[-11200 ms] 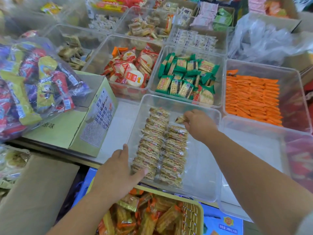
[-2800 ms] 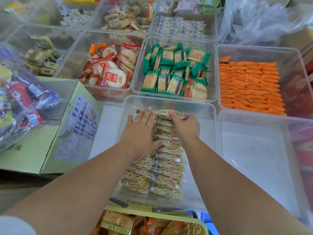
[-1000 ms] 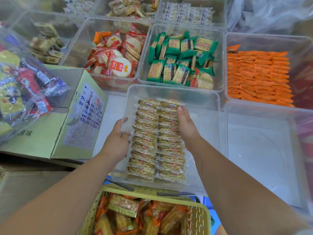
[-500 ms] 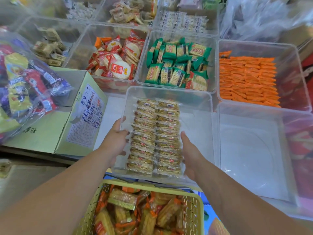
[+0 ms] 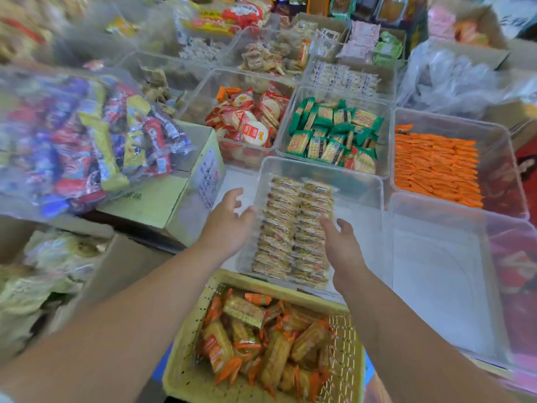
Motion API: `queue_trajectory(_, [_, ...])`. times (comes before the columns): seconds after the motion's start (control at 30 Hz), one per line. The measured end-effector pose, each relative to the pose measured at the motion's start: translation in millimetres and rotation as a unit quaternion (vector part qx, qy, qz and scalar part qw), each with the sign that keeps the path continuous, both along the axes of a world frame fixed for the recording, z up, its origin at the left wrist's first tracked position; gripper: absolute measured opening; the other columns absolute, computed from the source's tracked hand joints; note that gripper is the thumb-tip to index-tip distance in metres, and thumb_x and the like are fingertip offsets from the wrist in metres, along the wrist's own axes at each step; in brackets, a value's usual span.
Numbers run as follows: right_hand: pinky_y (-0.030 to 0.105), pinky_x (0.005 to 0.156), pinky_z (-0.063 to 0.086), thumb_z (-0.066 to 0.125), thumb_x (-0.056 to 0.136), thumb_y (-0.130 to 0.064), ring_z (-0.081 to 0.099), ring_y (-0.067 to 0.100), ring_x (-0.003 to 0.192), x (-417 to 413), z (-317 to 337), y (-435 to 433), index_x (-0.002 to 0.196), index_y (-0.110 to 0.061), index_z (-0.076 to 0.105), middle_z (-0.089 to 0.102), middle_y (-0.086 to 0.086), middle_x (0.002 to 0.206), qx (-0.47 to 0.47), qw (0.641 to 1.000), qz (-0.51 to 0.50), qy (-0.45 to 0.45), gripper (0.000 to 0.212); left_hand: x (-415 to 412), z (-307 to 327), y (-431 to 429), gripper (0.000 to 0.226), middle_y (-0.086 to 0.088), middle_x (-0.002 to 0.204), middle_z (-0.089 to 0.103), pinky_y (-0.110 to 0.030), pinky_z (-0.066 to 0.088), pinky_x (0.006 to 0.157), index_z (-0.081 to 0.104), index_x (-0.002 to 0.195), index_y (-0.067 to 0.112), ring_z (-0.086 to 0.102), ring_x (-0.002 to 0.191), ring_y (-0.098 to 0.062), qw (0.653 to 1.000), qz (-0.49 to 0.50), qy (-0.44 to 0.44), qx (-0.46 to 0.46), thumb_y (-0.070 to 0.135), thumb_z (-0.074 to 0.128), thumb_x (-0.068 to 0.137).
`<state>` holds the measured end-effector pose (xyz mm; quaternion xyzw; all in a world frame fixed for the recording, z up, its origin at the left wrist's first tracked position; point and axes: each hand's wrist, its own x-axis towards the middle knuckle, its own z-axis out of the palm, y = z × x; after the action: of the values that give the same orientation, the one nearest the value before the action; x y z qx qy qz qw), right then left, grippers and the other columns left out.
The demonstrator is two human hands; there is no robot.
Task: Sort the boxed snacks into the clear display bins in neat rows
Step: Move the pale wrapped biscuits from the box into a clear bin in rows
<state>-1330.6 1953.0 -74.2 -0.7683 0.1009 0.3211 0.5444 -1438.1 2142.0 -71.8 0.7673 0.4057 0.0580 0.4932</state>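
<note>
My left hand (image 5: 228,225) is at 9 o'clock of the clear bin (image 5: 360,219), just beside its left wall. The fingers are relaxed and a little apart, and they grip nothing. The picture is blurred there, so I cannot tell if they touch the plastic. My right hand (image 5: 343,245) is inside the bin, at 3 o'clock of the snack packets (image 5: 293,225). Its fingers are also loose and apart, with nothing in them, and the fingertips are very near the right row. The snack packets lie in the left part of the bin in two straight rows, side by side, running from 6 to 12 o'clock. At 6 o'clock of the bin stands a yellow basket (image 5: 261,283) with loose orange-edged packets (image 5: 261,347) in it. At 12 o'clock is a bin of green packets (image 5: 334,132), at 2 o'clock one of orange packets (image 5: 436,167). At 9 o'clock is a green carton (image 5: 157,205), and a bag of mixed sweets (image 5: 87,135) lies on it
</note>
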Motion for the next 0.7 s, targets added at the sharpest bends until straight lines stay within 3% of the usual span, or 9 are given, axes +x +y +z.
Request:
queue_trajectory(0.13, [0.029,0.090,0.051,0.061,0.096,-0.044,0.060,-0.005,0.104,-68,37,36,0.121,-0.039,0.061,0.064,-0.019,0.117,0.089,0.974,0.097,-0.182,0.026,-100,44,0,0.022,0.018,0.109,0.066,-0.024,0.048,0.085,0.061,0.112,0.042,0.062,0.097,-0.004,0.989,0.029,-0.126,0.065,0.042,0.064,0.090])
queue_trajectory(0.2, [0.013,0.077,0.047,0.062,0.094,-0.042,0.062,-0.006,0.095,-115,49,57,0.106,-0.041,0.067,0.068,-0.020,0.103,0.137,0.947,0.198,-0.212,0.013,-160,55,8,0.016,0.015,0.097,0.069,-0.015,0.047,0.079,0.066,0.100,0.042,0.064,0.090,-0.007,0.980,0.079,-0.149,0.105,0.046,0.062,0.085])
queue_trajectory(0.27, [0.009,0.078,0.045,0.063,0.090,-0.045,0.063,-0.002,0.098,-164,51,80,0.100,-0.041,0.068,0.067,-0.022,0.102,0.149,0.914,0.307,-0.218,0.012,-220,56,25,0.010,0.018,0.092,0.069,-0.006,0.043,0.070,0.069,0.093,0.039,0.063,0.084,-0.004,0.971,0.138,-0.130,0.144,0.044,0.063,0.086])
queue_trajectory(0.33, [0.015,0.091,0.044,0.062,0.089,-0.048,0.058,-0.001,0.107,-208,44,102,0.099,-0.043,0.066,0.064,-0.024,0.106,0.137,0.869,0.406,-0.247,0.011,-274,49,49,0.002,0.013,0.086,0.069,-0.006,0.043,0.062,0.069,0.092,0.039,0.061,0.078,-0.003,0.970,0.181,-0.083,0.137,0.038,0.068,0.090])
queue_trajectory(0.4, [0.020,0.099,0.039,0.060,0.091,-0.049,0.050,0.001,0.114,-244,37,123,0.106,-0.036,0.068,0.063,-0.020,0.111,0.110,0.814,0.471,-0.321,0.021,-323,36,81,0.007,0.010,0.087,0.068,-0.014,0.046,0.060,0.066,0.094,0.039,0.061,0.078,-0.004,0.978,0.172,0.025,0.115,0.034,0.071,0.093])
queue_trajectory(0.47, [0.024,0.102,0.037,0.059,0.093,-0.047,0.049,0.007,0.115,-275,35,146,0.110,-0.030,0.071,0.065,-0.013,0.112,0.087,0.765,0.509,-0.385,0.027,-369,24,119,0.018,0.007,0.103,0.069,-0.028,0.049,0.072,0.062,0.109,0.036,0.064,0.091,-0.012,0.971,0.089,0.192,0.109,0.040,0.069,0.093])
queue_trajectory(0.53, [0.027,0.105,0.038,0.058,0.093,-0.047,0.051,0.009,0.116,-301,35,168,0.110,-0.028,0.072,0.066,-0.012,0.112,0.067,0.713,0.537,-0.445,0.029,-407,13,153,0.043,-0.001,0.123,0.066,-0.030,0.048,0.086,0.056,0.131,0.028,0.062,0.107,-0.020,0.947,-0.018,0.309,0.088,0.042,0.069,0.092])
queue_trajectory(0.63, [0.036,0.110,0.037,0.058,0.094,-0.047,0.054,0.015,0.117,-329,27,194,0.110,-0.026,0.073,0.069,-0.008,0.110,0.018,0.659,0.590,-0.467,0.031,-437,1,189,0.067,-0.004,0.143,0.056,-0.026,0.043,0.093,0.045,0.145,0.027,0.057,0.125,-0.023,0.895,-0.163,0.408,0.081,0.046,0.073,0.088])
queue_trajectory(0.7, [0.041,0.120,0.023,0.052,0.093,-0.051,0.048,0.017,0.126,-341,19,202,0.113,-0.030,0.071,0.068,-0.010,0.115,-0.058,0.631,0.626,-0.455,0.035,-441,-9,205,0.076,-0.004,0.150,0.050,-0.027,0.042,0.097,0.040,0.151,0.027,0.053,0.131,-0.024,0.862,-0.248,0.436,0.070,0.049,0.074,0.086])
